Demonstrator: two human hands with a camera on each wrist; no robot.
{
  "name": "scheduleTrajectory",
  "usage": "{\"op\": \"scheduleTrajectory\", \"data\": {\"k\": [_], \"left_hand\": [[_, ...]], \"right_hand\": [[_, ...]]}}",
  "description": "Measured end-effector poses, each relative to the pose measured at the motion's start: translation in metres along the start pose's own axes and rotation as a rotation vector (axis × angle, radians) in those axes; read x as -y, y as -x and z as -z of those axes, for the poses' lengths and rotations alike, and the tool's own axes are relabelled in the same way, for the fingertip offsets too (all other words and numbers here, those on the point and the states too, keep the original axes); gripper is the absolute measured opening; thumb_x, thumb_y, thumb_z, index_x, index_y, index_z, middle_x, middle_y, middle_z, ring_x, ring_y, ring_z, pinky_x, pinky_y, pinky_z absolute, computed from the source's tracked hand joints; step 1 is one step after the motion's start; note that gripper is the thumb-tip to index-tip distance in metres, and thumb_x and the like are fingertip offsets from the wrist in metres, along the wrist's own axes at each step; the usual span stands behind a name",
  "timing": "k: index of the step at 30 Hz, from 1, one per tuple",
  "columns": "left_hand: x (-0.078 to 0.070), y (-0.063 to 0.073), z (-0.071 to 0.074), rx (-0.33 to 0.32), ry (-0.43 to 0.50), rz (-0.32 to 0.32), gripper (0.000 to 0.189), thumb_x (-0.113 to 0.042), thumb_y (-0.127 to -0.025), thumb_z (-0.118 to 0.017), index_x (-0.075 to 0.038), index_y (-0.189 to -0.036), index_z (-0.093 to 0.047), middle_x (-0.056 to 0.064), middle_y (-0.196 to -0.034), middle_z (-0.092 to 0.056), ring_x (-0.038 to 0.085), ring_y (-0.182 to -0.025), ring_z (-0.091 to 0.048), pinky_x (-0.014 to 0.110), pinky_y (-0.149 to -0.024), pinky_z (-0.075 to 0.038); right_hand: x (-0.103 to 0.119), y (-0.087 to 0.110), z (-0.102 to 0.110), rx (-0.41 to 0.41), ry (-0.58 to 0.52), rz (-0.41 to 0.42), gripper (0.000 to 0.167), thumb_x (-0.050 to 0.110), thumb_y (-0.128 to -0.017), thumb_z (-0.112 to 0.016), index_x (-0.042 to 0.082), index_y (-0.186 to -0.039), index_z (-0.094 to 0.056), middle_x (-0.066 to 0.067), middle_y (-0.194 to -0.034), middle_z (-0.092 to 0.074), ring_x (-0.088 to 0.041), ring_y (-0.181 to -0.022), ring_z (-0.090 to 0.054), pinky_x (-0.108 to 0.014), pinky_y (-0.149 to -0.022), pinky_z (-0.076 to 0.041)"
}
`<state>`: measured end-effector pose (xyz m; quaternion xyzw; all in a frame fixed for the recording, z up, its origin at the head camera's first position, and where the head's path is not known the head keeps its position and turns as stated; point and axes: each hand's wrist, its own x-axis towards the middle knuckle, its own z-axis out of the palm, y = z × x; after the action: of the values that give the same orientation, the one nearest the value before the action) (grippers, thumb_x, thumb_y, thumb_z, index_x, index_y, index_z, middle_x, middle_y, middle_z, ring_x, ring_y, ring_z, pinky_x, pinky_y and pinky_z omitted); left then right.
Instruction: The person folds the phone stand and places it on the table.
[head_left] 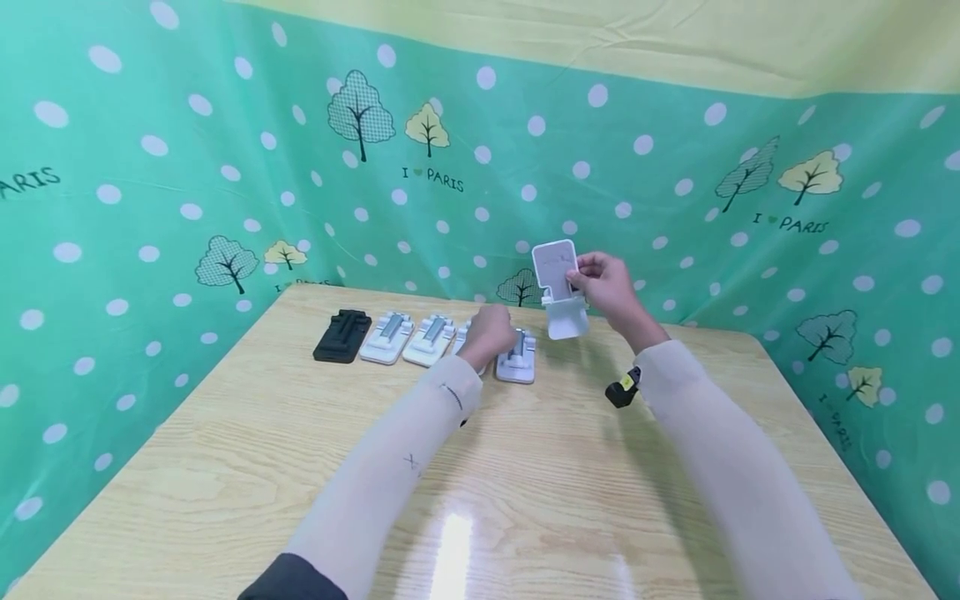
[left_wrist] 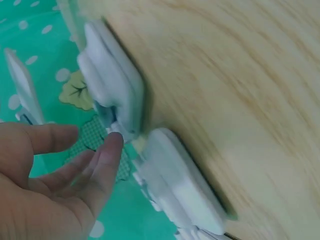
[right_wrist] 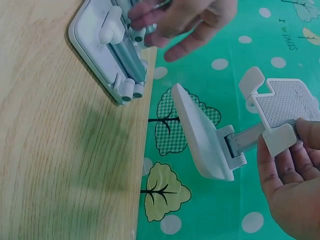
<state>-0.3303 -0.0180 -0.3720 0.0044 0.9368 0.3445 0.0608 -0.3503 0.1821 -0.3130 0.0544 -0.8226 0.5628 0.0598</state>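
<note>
My right hand pinches an unfolded white phone stand by its padded upper plate, above the back of the table. In the right wrist view, its grey arm is extended and the white base hangs free. Over the row of folded phone stands is my left hand, holding nothing, thumb and fingers parted. The left wrist view puts its fingertips close to one folded white stand; whether they touch, I cannot tell. The rightmost folded stand lies just right of that hand, which partly covers another white stand.
Left along the row lie a black folded stand and two white ones. They rest on a wooden table, near its back edge. A green dotted curtain hangs behind it and at the sides.
</note>
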Motion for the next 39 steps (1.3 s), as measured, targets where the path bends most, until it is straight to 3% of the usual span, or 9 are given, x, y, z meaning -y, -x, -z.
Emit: {"op": "scheduleTrajectory", "data": {"k": [5,8,12,16,22,25,28,33,39], "left_hand": [[-0.010,0.007,-0.002,0.032,0.095,-0.096,0.021,-0.012,-0.100,-0.052,-0.011,-0.079,-0.055,0.002,-0.071,-0.052,0.016,-0.060,-0.051,0.029,-0.053,-0.047],[-0.018,0.010,-0.004,0.057,0.169,-0.129,0.032,-0.021,-0.106,-0.046,-0.010,-0.078,-0.057,0.003,-0.068,-0.053,0.015,-0.055,-0.050,0.028,-0.049,-0.045],[-0.020,0.007,-0.012,0.049,0.425,-0.057,0.028,-0.022,-0.104,-0.051,0.000,-0.101,-0.068,0.007,-0.085,-0.063,0.020,-0.069,-0.062,0.028,-0.060,-0.056],[-0.017,0.000,-0.021,0.075,0.760,0.028,0.031,-0.014,-0.101,-0.054,0.005,-0.124,-0.064,0.014,-0.104,-0.067,0.031,-0.093,-0.070,0.033,-0.077,-0.062],[-0.013,-0.008,-0.025,0.147,1.160,0.111,0.033,-0.016,-0.103,-0.057,0.006,-0.128,-0.061,0.023,-0.116,-0.069,0.036,-0.105,-0.070,0.042,-0.092,-0.060],[-0.014,-0.009,-0.024,0.168,1.294,0.152,0.036,-0.017,-0.103,-0.059,0.007,-0.130,-0.059,0.025,-0.123,-0.067,0.035,-0.106,-0.070,0.045,-0.097,-0.057],[-0.014,-0.009,-0.023,0.191,1.323,0.163,0.036,-0.014,-0.103,-0.059,0.007,-0.132,-0.057,0.025,-0.126,-0.065,0.035,-0.109,-0.068,0.044,-0.098,-0.057],[-0.011,-0.008,-0.024,0.194,1.290,0.134,0.036,-0.005,-0.101,-0.060,0.007,-0.134,-0.058,0.023,-0.128,-0.065,0.034,-0.114,-0.066,0.041,-0.098,-0.056],[-0.009,-0.004,-0.023,0.162,1.281,0.096,0.038,-0.001,-0.099,-0.061,0.009,-0.135,-0.057,0.025,-0.132,-0.062,0.037,-0.118,-0.064,0.040,-0.096,-0.058]], "right_hand": [[0.003,0.005,-0.002,0.002,-0.035,0.023,0.022,0.006,-0.101,-0.064,-0.003,-0.120,-0.059,-0.013,-0.107,-0.061,-0.022,-0.095,-0.060,-0.028,-0.080,-0.057],[0.002,0.005,-0.003,0.002,-0.060,0.040,0.021,0.007,-0.101,-0.064,-0.003,-0.119,-0.060,-0.012,-0.104,-0.062,-0.021,-0.094,-0.060,-0.026,-0.078,-0.057],[0.000,0.006,-0.003,0.007,-0.086,0.039,0.021,0.008,-0.102,-0.063,-0.003,-0.119,-0.060,-0.011,-0.103,-0.062,-0.021,-0.093,-0.060,-0.031,-0.081,-0.058],[0.000,0.007,-0.002,0.004,-0.121,-0.005,0.024,0.010,-0.103,-0.062,-0.001,-0.123,-0.058,-0.011,-0.106,-0.062,-0.022,-0.095,-0.061,-0.040,-0.090,-0.057],[0.002,0.006,-0.003,0.001,-0.163,-0.029,0.028,0.012,-0.102,-0.064,0.000,-0.126,-0.058,-0.010,-0.106,-0.063,-0.022,-0.096,-0.063,-0.037,-0.090,-0.056],[0.002,0.005,-0.005,0.006,-0.181,-0.025,0.027,0.011,-0.102,-0.064,-0.001,-0.125,-0.059,-0.009,-0.104,-0.064,-0.020,-0.094,-0.064,-0.037,-0.091,-0.057],[0.000,0.005,-0.006,0.006,-0.200,-0.029,0.026,0.010,-0.101,-0.064,-0.001,-0.125,-0.060,-0.008,-0.103,-0.065,-0.019,-0.093,-0.064,-0.034,-0.089,-0.057],[-0.002,0.005,-0.007,0.024,-0.198,-0.021,0.029,0.011,-0.102,-0.064,-0.003,-0.127,-0.058,-0.008,-0.103,-0.064,-0.019,-0.093,-0.064,-0.030,-0.086,-0.056],[0.009,0.005,-0.002,0.029,-0.084,0.009,0.033,0.010,-0.102,-0.064,-0.004,-0.131,-0.056,-0.016,-0.111,-0.064,-0.026,-0.101,-0.066,-0.035,-0.092,-0.058]]}}
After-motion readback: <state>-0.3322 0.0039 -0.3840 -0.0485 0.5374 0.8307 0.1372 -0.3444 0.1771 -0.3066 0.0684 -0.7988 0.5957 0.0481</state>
